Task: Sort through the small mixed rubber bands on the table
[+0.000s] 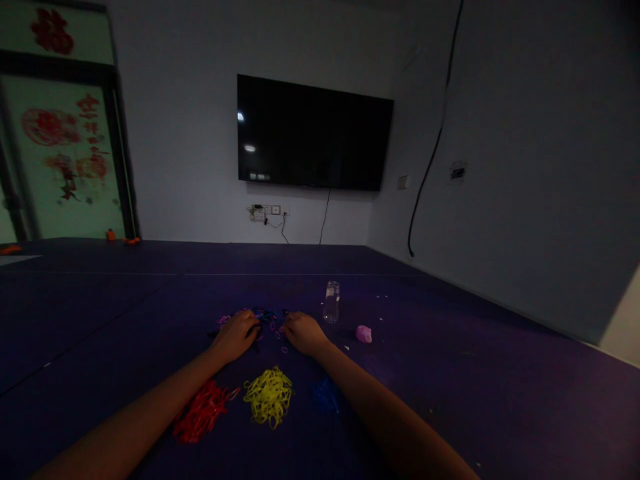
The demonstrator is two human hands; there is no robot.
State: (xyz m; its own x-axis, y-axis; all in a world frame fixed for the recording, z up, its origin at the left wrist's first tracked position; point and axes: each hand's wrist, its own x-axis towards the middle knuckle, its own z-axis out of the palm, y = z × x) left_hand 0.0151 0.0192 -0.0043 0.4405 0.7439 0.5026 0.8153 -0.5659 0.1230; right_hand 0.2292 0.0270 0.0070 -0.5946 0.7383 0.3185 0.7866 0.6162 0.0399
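Observation:
Small dark and purple-pink rubber bands [265, 315] lie scattered on the purple floor covering between my two hands. My left hand [240, 333] rests at their left side, fingers curled inward over some dark ones. On the right, my right hand [303, 332] is bent closed, its fingertips by a few pinkish bands; what either hand pinches is hidden or too small to make out. Closer to me are three sorted heaps: red rubber bands [203, 411] beside my left forearm, yellow rubber bands [270, 396] in the middle, and blue rubber bands [325, 395] beside my right forearm.
A clear bottle [331, 303] stands upright beyond my right hand. Right of it lies a crumpled pink lump [364, 334], with small white scraps around. A dark television [315, 133] hangs on the far wall; a black cable [429, 167] runs down the right wall.

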